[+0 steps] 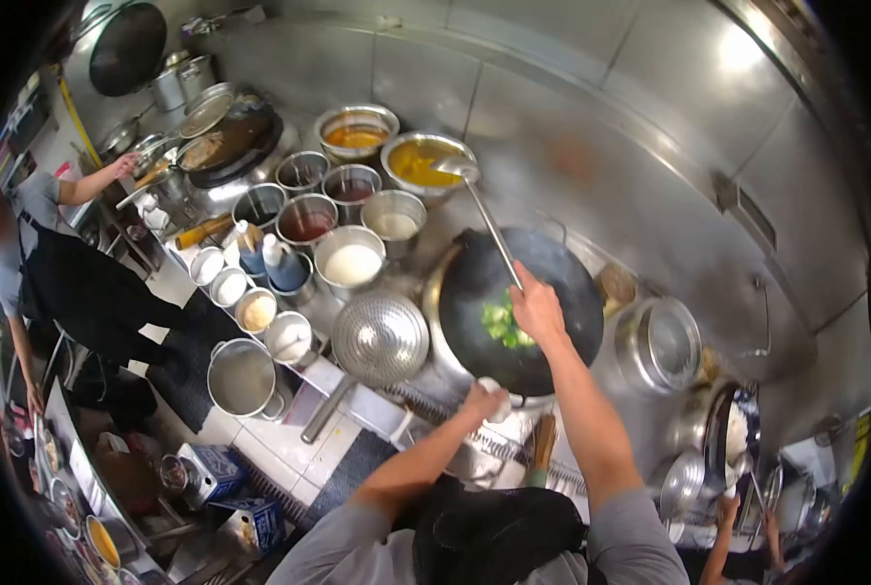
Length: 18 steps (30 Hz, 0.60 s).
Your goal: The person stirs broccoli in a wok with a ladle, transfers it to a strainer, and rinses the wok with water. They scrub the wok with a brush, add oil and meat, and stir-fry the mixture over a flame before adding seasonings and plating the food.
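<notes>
My right hand (540, 314) is closed round the long handle of a metal ladle (494, 232), above the wok. The ladle's bowl is at the edge of a steel basin of yellow oil (418, 166) and overlaps it in this view. Chopped green vegetables (500, 322) lie in the dark wok (465, 356), partly hidden by my right hand. At the wok's near rim, my left hand (482, 402) is closed on a folded white cloth (497, 398).
Left of the wok rests a perforated strainer (380, 337). Several steel pots of sauces, with a white-filled pot (351, 265) among them, stand beyond it. A large steel pot (672, 343) is on the right. One person (75, 253) stands left; another person's arms (723, 536) show lower right.
</notes>
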Tool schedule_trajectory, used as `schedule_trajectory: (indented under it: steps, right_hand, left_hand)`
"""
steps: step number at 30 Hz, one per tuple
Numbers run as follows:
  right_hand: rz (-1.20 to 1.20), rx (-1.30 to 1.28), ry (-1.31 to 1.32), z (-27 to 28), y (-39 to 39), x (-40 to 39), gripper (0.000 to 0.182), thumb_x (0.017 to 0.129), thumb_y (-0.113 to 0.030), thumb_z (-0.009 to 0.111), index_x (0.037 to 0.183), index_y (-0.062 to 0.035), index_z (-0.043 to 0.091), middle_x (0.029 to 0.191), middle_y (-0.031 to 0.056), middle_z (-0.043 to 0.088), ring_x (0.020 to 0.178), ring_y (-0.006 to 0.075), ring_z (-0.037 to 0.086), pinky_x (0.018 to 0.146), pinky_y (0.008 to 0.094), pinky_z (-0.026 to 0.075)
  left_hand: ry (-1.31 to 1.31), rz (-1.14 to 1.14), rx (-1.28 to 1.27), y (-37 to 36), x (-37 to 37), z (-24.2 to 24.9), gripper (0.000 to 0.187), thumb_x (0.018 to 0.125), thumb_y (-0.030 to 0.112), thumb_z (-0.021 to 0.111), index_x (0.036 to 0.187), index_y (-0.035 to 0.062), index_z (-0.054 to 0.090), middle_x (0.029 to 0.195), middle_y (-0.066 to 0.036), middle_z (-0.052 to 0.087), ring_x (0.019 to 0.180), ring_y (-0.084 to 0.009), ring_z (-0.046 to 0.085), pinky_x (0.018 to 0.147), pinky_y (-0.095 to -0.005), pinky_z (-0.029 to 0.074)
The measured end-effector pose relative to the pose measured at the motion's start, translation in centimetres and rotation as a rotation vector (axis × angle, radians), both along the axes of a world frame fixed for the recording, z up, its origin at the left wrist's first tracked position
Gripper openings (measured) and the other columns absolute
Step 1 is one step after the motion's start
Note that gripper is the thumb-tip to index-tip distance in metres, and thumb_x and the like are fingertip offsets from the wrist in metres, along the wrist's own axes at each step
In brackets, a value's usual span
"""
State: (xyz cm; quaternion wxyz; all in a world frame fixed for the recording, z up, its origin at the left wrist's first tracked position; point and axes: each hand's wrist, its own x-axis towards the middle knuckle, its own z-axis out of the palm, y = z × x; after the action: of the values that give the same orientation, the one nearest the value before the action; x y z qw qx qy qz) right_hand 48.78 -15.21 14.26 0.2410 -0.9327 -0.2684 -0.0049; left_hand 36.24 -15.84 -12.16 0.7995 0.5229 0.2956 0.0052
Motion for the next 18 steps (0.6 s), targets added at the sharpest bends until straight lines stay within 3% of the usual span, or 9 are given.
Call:
schedule_trajectory:
  steps: [3, 5, 6, 8, 13, 14, 15, 17, 18]
  right_hand:
    - [0.026, -0.166, 0.021, 1.8, 8.1, 4.4, 0.048, 0.089, -0.018, 0.059, 0.137, -0.016, 0.055, 0.111, 0.0263, 0.066, 0.104, 0.0445, 0.063, 0.092, 0.0522, 0.051]
    - [0.054, -0.215, 0.04, 0.6, 11.4, 8.2, 0.049, 0.089, -0.019, 0.059, 0.138, -0.017, 0.053, 0.112, 0.0261, 0.066, 0.106, 0.0437, 0.062, 0.093, 0.0514, 0.051]
    - [0.071, -0.264, 0.072, 0.8, 12.3, 8.9, 0.051, 0.089, -0.02, 0.06, 0.139, -0.018, 0.051, 0.113, 0.0258, 0.065, 0.108, 0.0429, 0.062, 0.094, 0.0506, 0.051]
    - [0.081, -0.255, 0.028, 0.5, 11.4, 9.1, 0.051, 0.089, -0.02, 0.059, 0.14, -0.0184, 0.05, 0.112, 0.0252, 0.066, 0.108, 0.0426, 0.062, 0.093, 0.0508, 0.051]
    - [0.037, 0.008, -0.115, -0.8, 0.9, 2.3, 0.047, 0.091, -0.015, 0.059, 0.138, -0.0136, 0.053, 0.099, 0.0232, 0.069, 0.091, 0.0434, 0.066, 0.079, 0.0519, 0.052]
    - [-0.053, 0.116, 0.211, 0.1, -2.4, 0.3, 0.051, 0.09, -0.013, 0.061, 0.14, -0.0112, 0.05, 0.094, 0.0237, 0.068, 0.084, 0.0401, 0.067, 0.074, 0.0485, 0.052]
    - [-0.149, 0.232, 0.538, 1.5, -5.8, -2.0, 0.056, 0.09, -0.011, 0.063, 0.143, -0.0089, 0.046, 0.088, 0.0242, 0.067, 0.077, 0.0369, 0.068, 0.07, 0.045, 0.052]
    - [-0.235, 0.362, 0.586, 0.9, -13.2, -5.8, 0.053, 0.091, -0.008, 0.062, 0.142, -0.0056, 0.046, 0.084, 0.0242, 0.066, 0.07, 0.0322, 0.067, 0.066, 0.042, 0.051]
    - [-0.27, 0.367, 0.602, -0.6, -16.4, -8.4, 0.053, 0.091, -0.008, 0.062, 0.142, -0.0056, 0.046, 0.084, 0.0242, 0.066, 0.07, 0.0322, 0.067, 0.066, 0.042, 0.051]
  left_hand:
    - [0.012, -0.285, -0.029, 0.9, 0.9, -2.9, 0.081, 0.083, 0.033, 0.074, 0.127, -0.0205, 0.032, 0.125, -0.028, 0.052, 0.111, -0.0313, 0.057, 0.092, -0.0392, 0.05]
    - [0.067, -0.275, 0.019, 1.2, 0.4, -0.3, 0.082, 0.082, 0.034, 0.074, 0.128, -0.0212, 0.033, 0.127, -0.03, 0.049, 0.115, -0.0331, 0.055, 0.097, -0.0397, 0.047]
    - [0.049, -0.099, 0.109, 0.5, 0.2, 0.2, 0.066, 0.079, 0.026, 0.075, 0.117, -0.0189, 0.046, 0.108, -0.022, 0.062, 0.092, -0.0255, 0.063, 0.076, -0.0367, 0.054]
    - [0.056, -0.103, 0.158, 0.7, 0.3, 0.4, 0.066, 0.079, 0.026, 0.074, 0.117, -0.019, 0.045, 0.106, -0.022, 0.062, 0.09, -0.0253, 0.064, 0.076, -0.0369, 0.055]
    - [0.103, -0.17, -0.075, 0.7, -0.2, 1.8, 0.093, 0.078, 0.044, 0.079, 0.13, -0.0178, 0.032, 0.124, -0.025, 0.054, 0.109, -0.0298, 0.059, 0.09, -0.0388, 0.051]
    - [0.153, -0.16, -0.024, 0.4, 0.6, 0.1, 0.092, 0.076, 0.046, 0.081, 0.127, -0.0152, 0.035, 0.119, -0.022, 0.058, 0.104, -0.0267, 0.061, 0.089, -0.0385, 0.051]
    - [0.056, -0.078, -0.093, 1.2, -0.5, 4.2, 0.078, 0.078, 0.033, 0.081, 0.125, -0.012, 0.038, 0.116, -0.021, 0.059, 0.101, -0.025, 0.061, 0.085, -0.0374, 0.053]
    - [-0.188, -0.042, -0.185, -1.0, 1.3, -4.4, 0.065, 0.079, 0.016, 0.075, 0.126, -0.0088, 0.038, 0.113, -0.021, 0.06, 0.099, -0.0244, 0.062, 0.082, -0.0367, 0.054]
    - [-0.089, -0.136, -0.259, 0.0, -0.2, -1.3, 0.061, 0.078, 0.012, 0.072, 0.125, -0.0082, 0.04, 0.113, -0.021, 0.059, 0.099, -0.0239, 0.061, 0.081, -0.037, 0.054]
